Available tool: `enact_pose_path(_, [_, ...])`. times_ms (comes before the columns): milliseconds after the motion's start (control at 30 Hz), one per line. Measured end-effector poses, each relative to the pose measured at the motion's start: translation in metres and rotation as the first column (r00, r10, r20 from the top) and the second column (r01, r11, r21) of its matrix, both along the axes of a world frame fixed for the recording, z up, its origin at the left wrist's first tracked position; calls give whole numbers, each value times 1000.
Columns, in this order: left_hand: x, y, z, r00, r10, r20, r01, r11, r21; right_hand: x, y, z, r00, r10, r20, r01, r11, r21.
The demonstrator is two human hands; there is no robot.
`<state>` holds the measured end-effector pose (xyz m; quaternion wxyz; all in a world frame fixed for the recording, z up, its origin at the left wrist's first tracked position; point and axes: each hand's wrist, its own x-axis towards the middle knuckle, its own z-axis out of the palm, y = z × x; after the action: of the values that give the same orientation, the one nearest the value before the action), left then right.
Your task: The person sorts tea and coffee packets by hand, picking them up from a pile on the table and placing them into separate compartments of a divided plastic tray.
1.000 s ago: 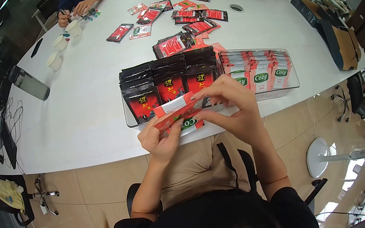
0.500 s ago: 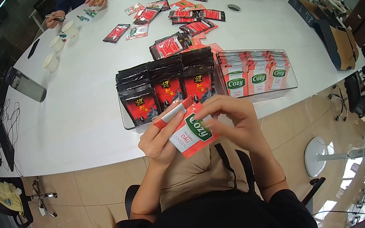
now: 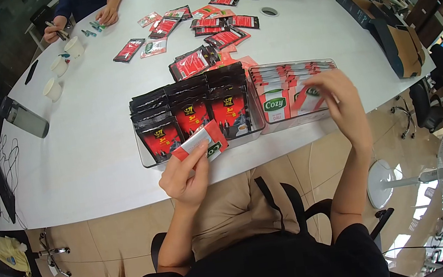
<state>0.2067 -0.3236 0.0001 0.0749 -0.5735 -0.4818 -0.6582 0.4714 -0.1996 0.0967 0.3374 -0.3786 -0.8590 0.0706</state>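
Note:
My left hand (image 3: 186, 177) pinches red-and-white Cozy tea sachets (image 3: 214, 137) between thumb and fingers, in front of the coffee container. Part of a green Cozy label shows beside the thumb. Over the right-hand clear container (image 3: 288, 124), my right hand (image 3: 341, 98) is closed on another tea sachet (image 3: 307, 98), held tilted at the front of the rows. Upright Cozy sachets (image 3: 274, 103) fill that container. Next to it, the left clear container (image 3: 148, 164) holds rows of black-and-red G7 coffee sachets (image 3: 193, 113).
Loose coffee and tea sachets (image 3: 190, 63) lie scattered behind the containers. A bottle (image 3: 26, 117) and paper cups (image 3: 53, 90) stand at the left. Another person's hands (image 3: 110, 12) work at the far left. Opened cardboard boxes (image 3: 397, 46) lie along the right edge.
My right hand has moved right from beside my left hand, carrying a tea sachet to the tea container. My left hand keeps its hold. The view has shifted slightly.

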Motion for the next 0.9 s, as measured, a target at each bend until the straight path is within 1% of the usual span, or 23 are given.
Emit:
enact_pose_path(33, [0,1,-1,1000,4,-7,-4,1000,4,2,5,-4,996,31,86,-28,999,-43])
enact_pose_path(67, [-1,0,-2,1000,10,-15,-10,1000,6,4,8,-10,991,43,125,-32,995,-91])
enact_pose_path(200, [-1,0,-1,1000,13,-2,-13,1000,7,-8,5,-10,997,7,-73,-8,1000,-23])
enact_pose_path(267, [-1,-1,1,1000,6,12,-5,1000,-22,-4,1,-6,987,-18,-160,17,1000,-6])
enact_pose_path(367, [-1,0,2,1000,-15,-10,15,1000,-19,6,-2,-4,998,61,-16,-63,986,-153])
enact_pose_path(400, [-2,0,2,999,-24,-25,24,1000,-12,2,-6,-3,996,89,8,-83,955,-284])
enact_pose_path(500, [-2,1,2,999,-12,-41,13,1000,4,-1,-10,-13,971,219,93,-173,918,-358])
enact_pose_path(533, [-2,1,1,999,-15,-36,16,1000,9,-2,-10,-13,973,214,86,-160,895,-417])
enact_pose_path(633, [-2,2,1,999,-21,-24,21,1000,15,-7,-6,-9,959,228,166,-139,896,-422])
enact_pose_path(733, [-2,2,2,1000,-21,-22,21,1000,13,-11,-5,-1,942,236,238,-75,841,-536])
enact_pose_path(900, [-2,-1,3,1000,-14,-11,14,1000,-23,-11,-5,-4,945,240,223,-93,848,-522])
